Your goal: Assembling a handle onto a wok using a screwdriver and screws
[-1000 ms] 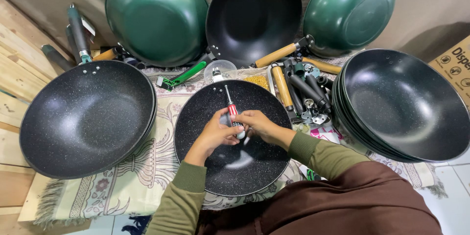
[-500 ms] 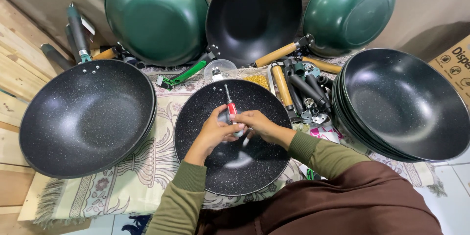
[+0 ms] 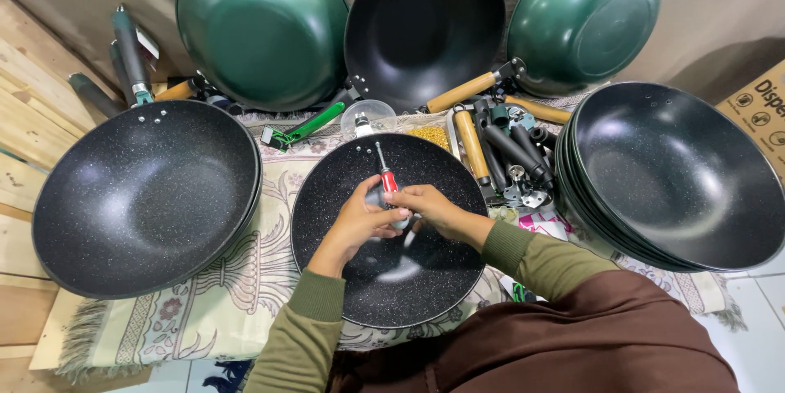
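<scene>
At the middle of the patterned mat [image 3: 229,295], near its front edge, lies a black speckled pan [image 3: 384,278], and both our hands are together over it. Our left hand [image 3: 360,217] and our right hand [image 3: 425,206] are closed on a screwdriver [image 3: 386,176] with a red handle; its metal shaft points away from us toward the pan's far rim. Below our hands a small pale blur shows, and we cannot tell what it is.

On the left edge of the mat sits a larger black speckled pan [image 3: 147,197], just beside the middle one and partly over the wooden boards [image 3: 24,131] at the left. At the right edge a stack of black pans [image 3: 679,172] stands, well apart from our hands.

Along the far edge, three pans lean upright against the cloth backdrop [image 3: 719,8]: a green pan [image 3: 262,25] at the left, a black pan [image 3: 425,25] in the middle, and another green pan [image 3: 585,17] at the right. Between the middle pan and the stack lies a heap of handles [image 3: 499,148], some wooden, some black, with small metal brackets among them. A green handle [image 3: 307,125] lies near the far edge, beside a small clear lid [image 3: 368,117]. A cardboard box [image 3: 756,107] shows at the right border.
</scene>
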